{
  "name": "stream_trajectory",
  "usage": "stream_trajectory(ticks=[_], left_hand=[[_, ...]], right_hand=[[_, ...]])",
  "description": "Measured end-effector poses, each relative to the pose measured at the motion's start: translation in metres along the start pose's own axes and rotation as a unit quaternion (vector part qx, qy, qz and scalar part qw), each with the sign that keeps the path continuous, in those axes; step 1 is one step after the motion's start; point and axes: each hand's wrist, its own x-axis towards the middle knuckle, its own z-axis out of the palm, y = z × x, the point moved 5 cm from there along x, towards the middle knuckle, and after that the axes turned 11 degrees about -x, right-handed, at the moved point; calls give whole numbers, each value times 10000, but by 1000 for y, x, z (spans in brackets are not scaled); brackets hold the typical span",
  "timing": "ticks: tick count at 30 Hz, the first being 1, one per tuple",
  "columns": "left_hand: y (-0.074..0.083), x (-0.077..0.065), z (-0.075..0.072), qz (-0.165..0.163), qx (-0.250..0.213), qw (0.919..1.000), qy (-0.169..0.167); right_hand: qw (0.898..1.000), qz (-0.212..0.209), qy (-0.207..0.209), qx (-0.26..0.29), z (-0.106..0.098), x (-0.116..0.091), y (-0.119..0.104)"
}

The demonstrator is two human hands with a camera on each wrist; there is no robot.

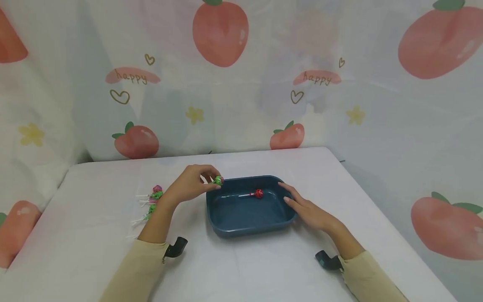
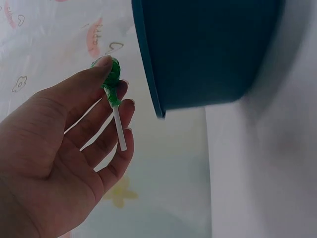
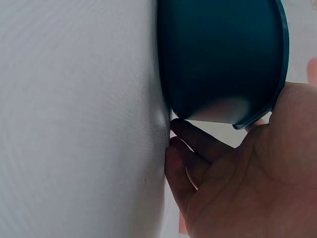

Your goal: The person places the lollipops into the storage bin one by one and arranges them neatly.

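My left hand (image 1: 192, 182) is at the left rim of a dark blue plastic basin (image 1: 245, 230). Between thumb and fingertips it pinches a green-wrapped lollipop (image 2: 112, 79), whose white stick slants down across the fingers in the left wrist view. Inside the basin lies a red lollipop (image 1: 258, 193), its stick pointing left. At the basin's right end, my right hand (image 1: 311, 212) rests on the rim with fingers extended. In the right wrist view, its lower fingers (image 3: 200, 144) are beside the basin's outer wall, close to the tabletop.
Several pink and green lollipops (image 1: 152, 205) lie in a column left of the basin, partly behind the left forearm. The white table (image 1: 241, 268) meets a fruit-printed cloth (image 1: 241, 96) behind. Each sleeve carries a black wrist mount (image 1: 176, 247).
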Motion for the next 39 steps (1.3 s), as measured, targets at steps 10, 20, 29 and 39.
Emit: stream_trajectory(ticks=[10,20,29,39], left_hand=[[6,17,30,-51,-214,9993,-319],[7,35,56,-81,-130,9984,-538],[17,52,82,113,-78,9966,-810],[24,62,99,104,-335,9940,-1036]], right_hand=[[10000,28,-3,-13,2,1,-1],[9999,75,18,-89,2,1,0],[9999,82,42,-137,0,2,1],[9998,50,34,-163,1,3,3]])
